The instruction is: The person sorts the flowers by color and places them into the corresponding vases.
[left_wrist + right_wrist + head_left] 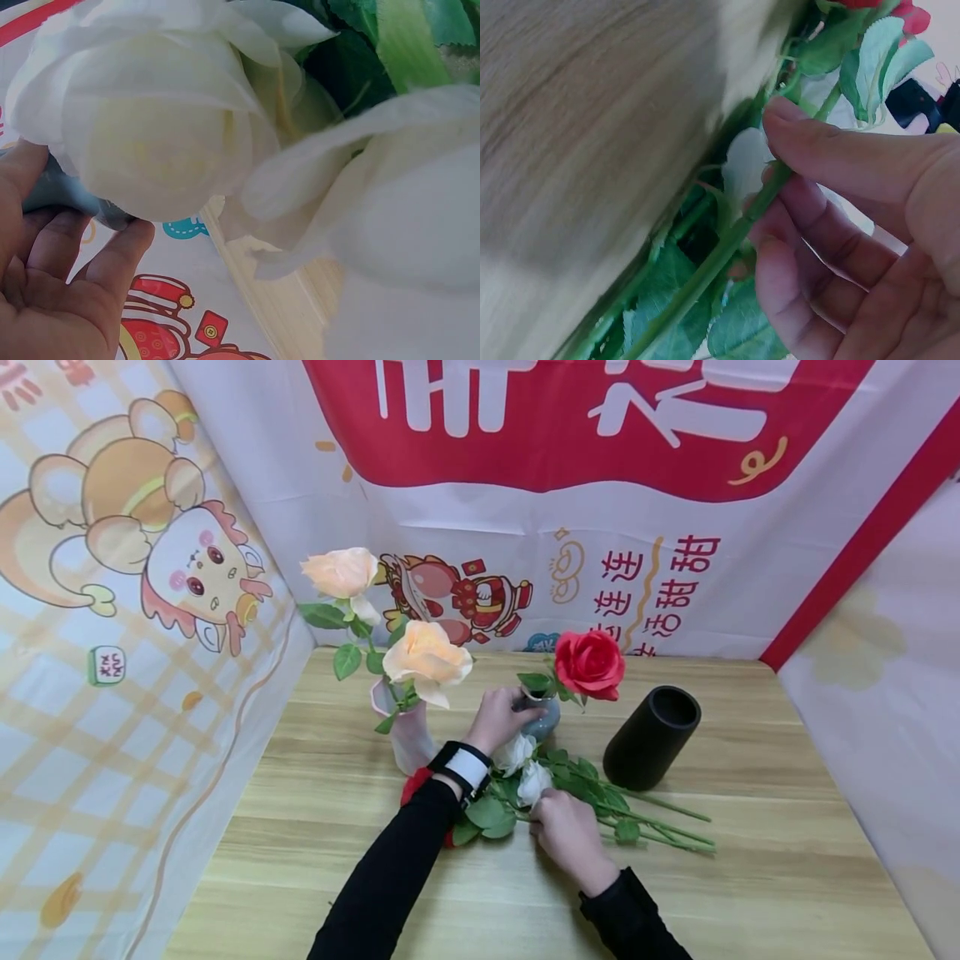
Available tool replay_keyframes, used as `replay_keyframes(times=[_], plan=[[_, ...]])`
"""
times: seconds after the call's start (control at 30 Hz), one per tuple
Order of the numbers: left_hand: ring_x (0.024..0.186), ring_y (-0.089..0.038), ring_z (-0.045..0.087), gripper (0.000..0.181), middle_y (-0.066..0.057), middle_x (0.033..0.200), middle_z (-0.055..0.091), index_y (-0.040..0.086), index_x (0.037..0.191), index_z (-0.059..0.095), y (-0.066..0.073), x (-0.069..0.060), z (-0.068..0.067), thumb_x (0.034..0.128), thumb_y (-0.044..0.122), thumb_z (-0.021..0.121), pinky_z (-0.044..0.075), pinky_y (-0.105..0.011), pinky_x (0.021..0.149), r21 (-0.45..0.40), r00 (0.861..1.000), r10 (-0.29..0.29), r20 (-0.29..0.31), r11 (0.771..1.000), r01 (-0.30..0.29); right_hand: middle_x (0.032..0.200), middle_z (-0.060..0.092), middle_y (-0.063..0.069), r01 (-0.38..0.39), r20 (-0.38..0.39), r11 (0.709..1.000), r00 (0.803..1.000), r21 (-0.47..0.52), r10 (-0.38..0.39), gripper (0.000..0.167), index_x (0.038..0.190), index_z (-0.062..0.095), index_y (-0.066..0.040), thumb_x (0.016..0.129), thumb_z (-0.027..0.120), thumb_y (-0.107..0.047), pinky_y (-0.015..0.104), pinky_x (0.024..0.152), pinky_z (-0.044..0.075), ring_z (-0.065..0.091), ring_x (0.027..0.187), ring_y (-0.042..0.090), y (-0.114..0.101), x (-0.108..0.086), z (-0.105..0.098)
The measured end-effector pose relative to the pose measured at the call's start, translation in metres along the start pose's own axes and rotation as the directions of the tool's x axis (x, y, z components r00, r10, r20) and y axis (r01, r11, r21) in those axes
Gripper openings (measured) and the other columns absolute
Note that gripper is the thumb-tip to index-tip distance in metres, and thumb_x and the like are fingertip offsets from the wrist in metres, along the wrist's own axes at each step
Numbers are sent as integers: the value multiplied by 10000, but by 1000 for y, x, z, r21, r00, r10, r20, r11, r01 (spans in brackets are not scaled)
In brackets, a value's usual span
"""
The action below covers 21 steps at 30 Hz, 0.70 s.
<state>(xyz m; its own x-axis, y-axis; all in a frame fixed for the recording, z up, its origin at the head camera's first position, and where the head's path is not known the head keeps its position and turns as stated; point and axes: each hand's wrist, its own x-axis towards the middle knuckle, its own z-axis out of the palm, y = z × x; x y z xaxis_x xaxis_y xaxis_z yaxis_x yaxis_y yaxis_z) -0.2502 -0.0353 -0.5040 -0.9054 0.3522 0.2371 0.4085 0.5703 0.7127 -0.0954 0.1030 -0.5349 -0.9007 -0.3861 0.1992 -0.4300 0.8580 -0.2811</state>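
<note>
Gripping a grey-blue vase (pixel 545 722) near the far edge of the surface (pixel 787 860), the left hand (pixel 499 718) had its fingers bent around the vessel's side; in the left wrist view, large white roses (pixel 514 753) blocked much of the vase, and the frame's border cut off part of the hand. A red rose (pixel 590 665) with leaves stood in this vase, its lower stem concealed. The right hand (pixel 568 833), nearer the front edge, pinched a green stem (pixel 712 262) between thumb and fingers, with little gap between them; which bloom that stem carried could not be told. The white roses lay between the two hands, their leaves and cut stems overlapping and pointing toward the right edge. Beneath the left forearm, red petals (pixel 414 785) showed only in part, the remainder covered by the sleeve (pixel 405 860) and a wrist strap (pixel 467 768). Toward the far left corner stood a pale pink vase (pixel 412 742) with two peach roses (pixel 426 656), its base partly hidden. Nearer the right edge stood a black vase (pixel 645 747), its interior too dark to make out. Behind, the banner (pixel 555 452) was cropped at the top.
</note>
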Motion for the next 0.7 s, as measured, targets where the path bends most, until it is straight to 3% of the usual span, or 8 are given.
replay_keyframes(times=[0.27,0.7], plan=[[846,-109,694,181,27,882,742,145,978,780,1,0,0,867,289,776,527,-256,772,-4,1000,-5,2,1000,5,689,556,-61,110,-28,994,994,7,-110,185,665,747,-146,665,839,14,260,463,436,591,599,121,8,-7,-10],[821,-110,694,189,15,873,742,130,977,777,5,-2,-2,871,287,768,529,-255,748,-15,1000,-6,-2,1000,6,698,553,-61,106,20,994,994,-32,-105,164,680,770,-156,684,850,-13,255,442,404,579,590,109,20,-10,-21]])
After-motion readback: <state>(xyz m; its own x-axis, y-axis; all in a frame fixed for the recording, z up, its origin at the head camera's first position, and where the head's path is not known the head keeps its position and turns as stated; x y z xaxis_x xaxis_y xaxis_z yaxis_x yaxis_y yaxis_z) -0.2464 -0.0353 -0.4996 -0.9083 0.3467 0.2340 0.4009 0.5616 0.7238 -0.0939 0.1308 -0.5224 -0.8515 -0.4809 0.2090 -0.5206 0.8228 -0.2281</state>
